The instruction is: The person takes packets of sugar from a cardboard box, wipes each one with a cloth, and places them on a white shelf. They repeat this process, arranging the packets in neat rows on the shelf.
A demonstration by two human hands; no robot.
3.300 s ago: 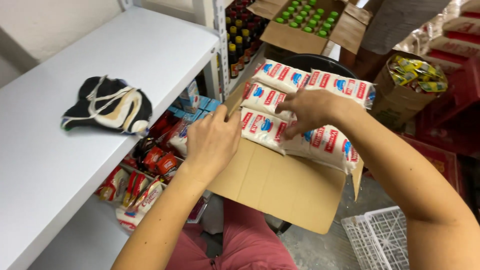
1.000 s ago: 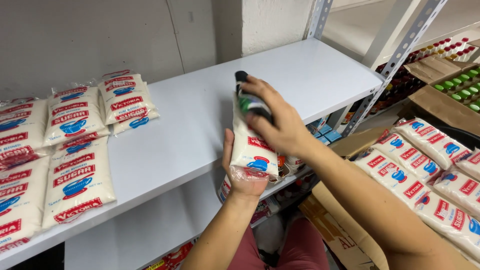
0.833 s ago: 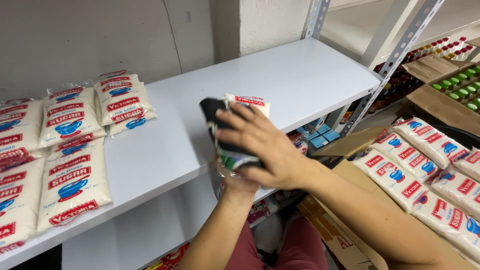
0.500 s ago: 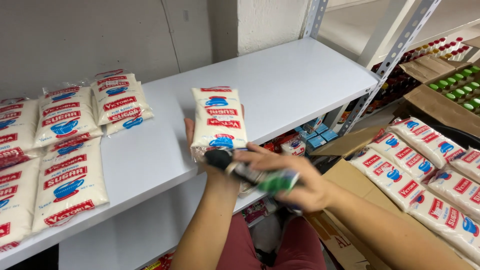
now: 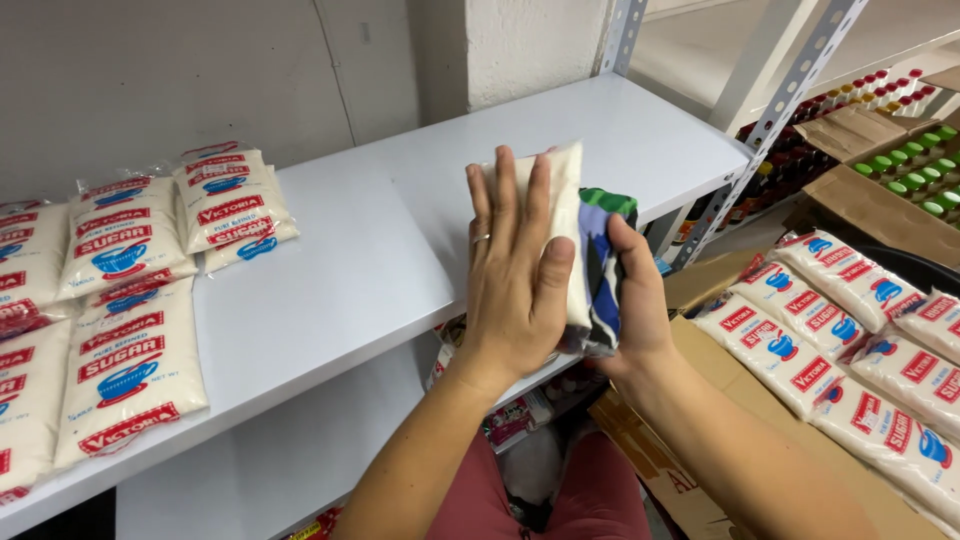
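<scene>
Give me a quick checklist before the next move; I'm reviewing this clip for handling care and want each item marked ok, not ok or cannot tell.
1. Sugar bag held securely: ok, the left hand lies flat against one face and the right hand backs the other.
2. Cloth in contact with the bag: ok, the right hand presses it against the bag's side.
3. Bag intact, no leak: cannot tell, most of it is hidden.
4. Free room on the white shelf: ok, bare surface lies beside the shelved sugar bags.
5. Open carton of bags steady: cannot tell.
</scene>
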